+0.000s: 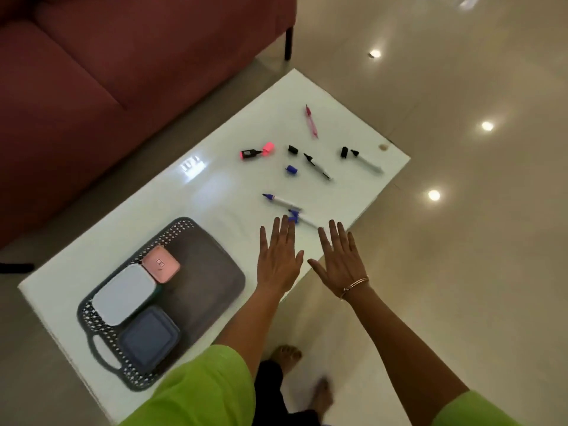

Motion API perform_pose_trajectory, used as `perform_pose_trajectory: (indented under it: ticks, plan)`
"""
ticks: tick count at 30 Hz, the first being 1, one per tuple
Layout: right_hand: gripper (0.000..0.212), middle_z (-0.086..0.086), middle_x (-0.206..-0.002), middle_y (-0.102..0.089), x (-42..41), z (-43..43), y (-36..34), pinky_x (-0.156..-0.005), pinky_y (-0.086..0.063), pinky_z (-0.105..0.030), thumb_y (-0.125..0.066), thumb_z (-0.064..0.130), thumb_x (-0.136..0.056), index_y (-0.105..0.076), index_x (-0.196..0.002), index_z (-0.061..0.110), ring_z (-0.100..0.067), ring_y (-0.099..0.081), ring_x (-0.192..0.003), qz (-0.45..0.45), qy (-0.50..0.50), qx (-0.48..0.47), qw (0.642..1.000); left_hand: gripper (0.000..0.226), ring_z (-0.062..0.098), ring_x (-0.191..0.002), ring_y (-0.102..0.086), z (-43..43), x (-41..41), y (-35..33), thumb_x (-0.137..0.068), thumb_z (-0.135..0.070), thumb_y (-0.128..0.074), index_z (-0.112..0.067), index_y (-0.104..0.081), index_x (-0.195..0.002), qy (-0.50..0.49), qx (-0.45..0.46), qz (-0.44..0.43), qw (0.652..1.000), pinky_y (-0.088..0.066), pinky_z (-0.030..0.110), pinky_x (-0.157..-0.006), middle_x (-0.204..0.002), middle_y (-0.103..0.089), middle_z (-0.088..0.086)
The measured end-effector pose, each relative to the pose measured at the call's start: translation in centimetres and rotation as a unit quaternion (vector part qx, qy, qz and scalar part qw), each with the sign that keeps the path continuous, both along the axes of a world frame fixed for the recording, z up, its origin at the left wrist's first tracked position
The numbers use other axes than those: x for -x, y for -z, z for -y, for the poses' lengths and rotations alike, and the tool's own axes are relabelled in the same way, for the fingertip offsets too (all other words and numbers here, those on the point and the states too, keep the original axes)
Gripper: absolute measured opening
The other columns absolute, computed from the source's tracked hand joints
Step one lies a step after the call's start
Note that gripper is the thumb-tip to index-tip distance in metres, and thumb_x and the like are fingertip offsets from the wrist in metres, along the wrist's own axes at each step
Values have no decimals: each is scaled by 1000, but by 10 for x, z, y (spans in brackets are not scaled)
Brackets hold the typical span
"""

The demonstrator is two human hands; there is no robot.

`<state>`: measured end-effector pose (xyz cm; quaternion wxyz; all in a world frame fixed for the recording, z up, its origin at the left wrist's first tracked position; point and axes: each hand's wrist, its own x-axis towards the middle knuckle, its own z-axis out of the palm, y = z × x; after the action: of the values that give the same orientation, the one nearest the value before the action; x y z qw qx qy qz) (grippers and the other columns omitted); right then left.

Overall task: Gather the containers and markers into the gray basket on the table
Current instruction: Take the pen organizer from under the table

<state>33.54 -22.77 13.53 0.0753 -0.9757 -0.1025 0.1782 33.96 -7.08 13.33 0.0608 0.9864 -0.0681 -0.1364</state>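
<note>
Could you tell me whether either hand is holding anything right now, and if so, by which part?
Nothing is held. The left hand and right hand are both open and flat, fingers spread, just short of the nearest blue marker.

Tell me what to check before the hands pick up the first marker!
1. Hands free: ok. Left hand and right hand are open, flat and hold nothing.
2. Containers packed: ok. The pink container, white container and blue container sit in the gray basket.
3. Room left in basket: ok. Its right half is bare.
4. Nearest marker in reach: ok. A blue marker lies just past the fingertips.
5. Caps on: not ok. Several caps lie loose, like the blue cap.
6. Markers dried out: cannot tell.
</note>
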Motion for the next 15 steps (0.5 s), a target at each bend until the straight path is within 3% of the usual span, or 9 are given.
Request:
perform_pose_trajectory:
  ticks: [5,10,15]
  plan:
    - [78,-17,-157,-1,-44,65,16,-119,-5,-46,-19,61,-86,-6,-147,15,-32,2,-145,-5,-96,5,995,69,24,-147,8,58,-11,13,-98,-43,-27,-9,5,-148,-79,-8,-10,997,6,49,-119,-159,6,9]
    - [76,-23,-155,-12,-91,147,40,-118,-13,-47,-38,54,-90,-12,-146,9,-36,-9,-144,4,-186,2,983,68,22,-148,5,150,-17,38,-97,-41,-31,-9,-1,-149,-190,16,-24,981,6,47,-118,-160,0,8]
    - [71,-22,-152,-24,-101,241,79,-118,-15,-46,-38,49,-92,-20,-145,7,-34,-17,-143,-18,-195,-10,981,65,20,-148,3,257,-14,73,-97,-40,-30,-11,-1,-149,-228,54,-76,969,-1,44,-120,-160,3,7]
